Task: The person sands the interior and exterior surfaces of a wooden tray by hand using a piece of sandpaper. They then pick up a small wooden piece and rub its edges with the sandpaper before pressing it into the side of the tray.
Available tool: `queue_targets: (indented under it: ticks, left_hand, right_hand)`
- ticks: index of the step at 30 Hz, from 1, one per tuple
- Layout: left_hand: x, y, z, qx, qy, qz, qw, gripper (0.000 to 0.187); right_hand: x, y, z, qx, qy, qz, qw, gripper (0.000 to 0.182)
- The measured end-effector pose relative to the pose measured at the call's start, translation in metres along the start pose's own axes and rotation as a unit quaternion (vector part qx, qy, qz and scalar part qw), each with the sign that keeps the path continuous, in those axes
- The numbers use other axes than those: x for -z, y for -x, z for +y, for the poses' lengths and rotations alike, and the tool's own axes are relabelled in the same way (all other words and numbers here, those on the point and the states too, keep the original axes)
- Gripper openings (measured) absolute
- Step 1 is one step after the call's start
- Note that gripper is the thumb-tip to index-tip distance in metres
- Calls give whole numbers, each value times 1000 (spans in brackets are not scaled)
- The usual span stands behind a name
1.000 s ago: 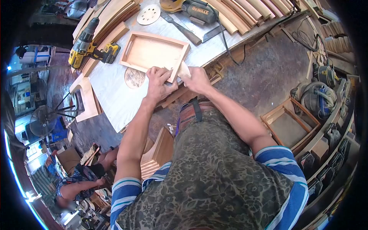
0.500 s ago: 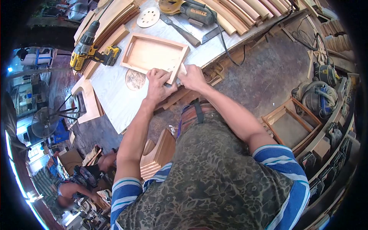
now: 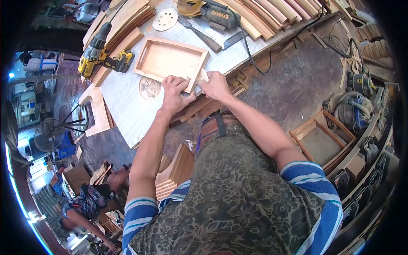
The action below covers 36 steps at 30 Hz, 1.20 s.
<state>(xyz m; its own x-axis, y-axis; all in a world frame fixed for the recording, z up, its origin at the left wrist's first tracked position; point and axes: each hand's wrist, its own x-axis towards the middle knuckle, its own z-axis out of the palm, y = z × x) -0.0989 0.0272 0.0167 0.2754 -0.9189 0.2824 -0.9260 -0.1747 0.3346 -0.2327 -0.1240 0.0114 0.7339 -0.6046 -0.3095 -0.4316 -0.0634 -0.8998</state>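
A shallow wooden tray (image 3: 170, 60) with a slot in its left end wall lies on the pale workbench (image 3: 123, 102). My left hand (image 3: 173, 92) is closed on the tray's near edge at the right corner, with something dark under its fingers. In my right hand (image 3: 214, 86) is a small pale piece, pressed to the outside of the tray's right end wall; the fingers hide most of it. Beyond the tray are a round sanding disc (image 3: 165, 19), a chisel-like tool (image 3: 202, 35) and a yellow-black sander (image 3: 212, 15).
A yellow cordless drill (image 3: 104, 55) lies left of the tray. Curved wooden strips (image 3: 272, 15) are stacked at the back, and a black cable (image 3: 250, 55) hangs over the bench edge. A wooden frame (image 3: 323, 138) stands right on the floor. Another person (image 3: 87, 204) bends at lower left.
My right hand and the pale piece have shifted very slightly along the tray's end wall. The other person's arm has stretched lower. The tray and my left hand look almost unmoved.
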Motion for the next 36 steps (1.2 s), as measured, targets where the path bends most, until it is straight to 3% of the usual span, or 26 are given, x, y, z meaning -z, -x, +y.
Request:
queue_targets:
  ticks: [3,6,10,12,18,21,33,36]
  left_hand:
    - [2,0,-2,9,7,-14,1000,43]
    - [1,0,1,17,10,-26,999,43]
    - [-1,-2,4,26,-7,-8,1000,43]
    - [0,-2,1,23,-6,-5,1000,43]
    - [1,-3,4,20,-6,-10,1000,44]
    - [2,-2,5,24,-5,-23,999,45]
    - [0,-2,8,38,-2,-11,999,50]
    - [1,-2,5,28,-8,-19,999,52]
  right_hand:
    - [10,7,-20,-86,-66,-62,992,34]
    - [0,-1,-13,-37,19,-17,999,34]
    - [-1,-6,-11,-51,0,-18,999,33]
    - [-7,-9,-9,-74,-32,32,996,33]
    - [5,-8,-15,-87,-1,-57,995,32]
    - [1,-31,-8,-48,72,22,996,32]
    - [10,-23,-24,-97,74,-66,990,29]
    - [10,-40,-16,-79,73,-40,993,32]
